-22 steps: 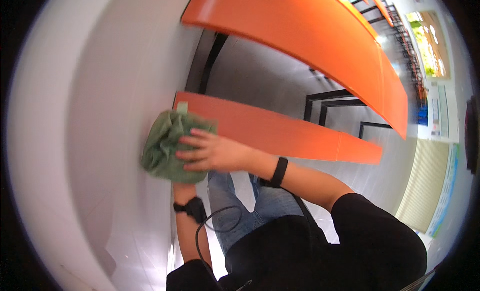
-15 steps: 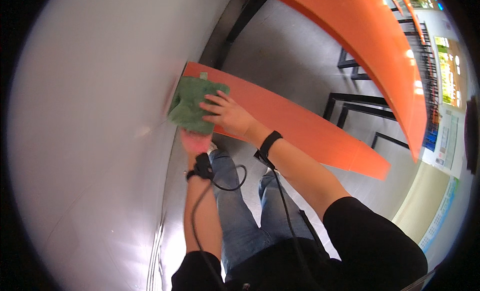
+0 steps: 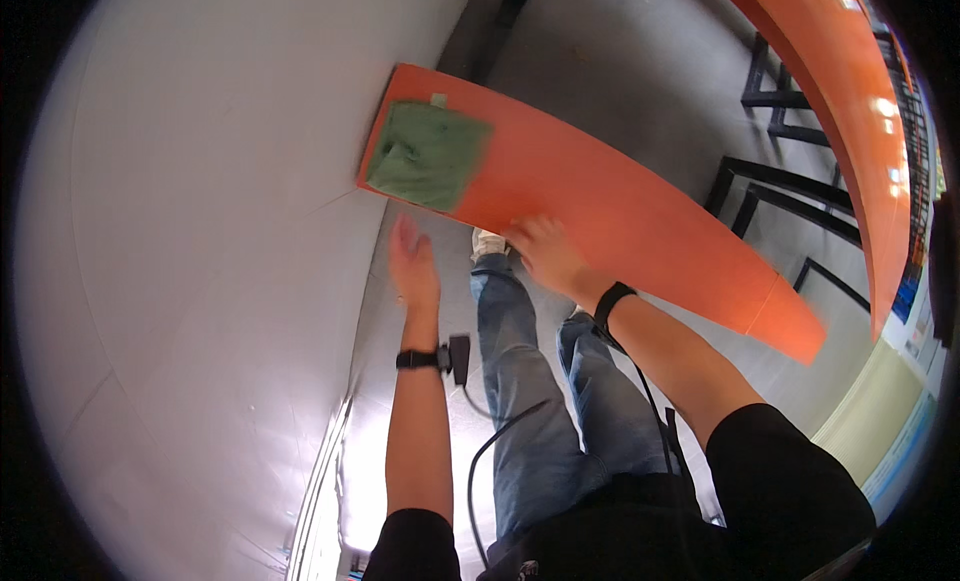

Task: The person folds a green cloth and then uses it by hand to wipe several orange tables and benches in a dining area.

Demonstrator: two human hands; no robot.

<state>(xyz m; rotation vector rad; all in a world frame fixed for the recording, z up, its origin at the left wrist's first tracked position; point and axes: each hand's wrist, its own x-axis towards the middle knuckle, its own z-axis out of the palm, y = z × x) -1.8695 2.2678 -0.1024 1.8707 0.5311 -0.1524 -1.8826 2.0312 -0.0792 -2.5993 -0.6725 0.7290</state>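
A green cloth (image 3: pixel 428 156) lies spread on the left end of a long orange bench (image 3: pixel 600 206), close to the wall, with a small pale tag at its far edge. Neither hand touches it. My left hand (image 3: pixel 414 266) is in the air just off the bench's near edge, below the cloth. It holds nothing, and its fingers are stretched out, a little blurred. Over the near edge, right of the cloth, is my right hand (image 3: pixel 548 253), empty, its fingers loosely spread and smeared by motion. I cannot tell if it touches the bench.
A pale wall (image 3: pixel 200 231) runs along the left, against the bench's end. Beyond the bench, an orange table (image 3: pixel 845 111) curves along the right, with black-framed stools (image 3: pixel 780 193) near it. Cables hang from black wristbands on both arms. My legs stand at the bench's near side.
Both hands have let go of the green cloth, which now lies flatter on the bench. The right hand has moved right and toward me; the left is clear of the cloth. The view has shifted.
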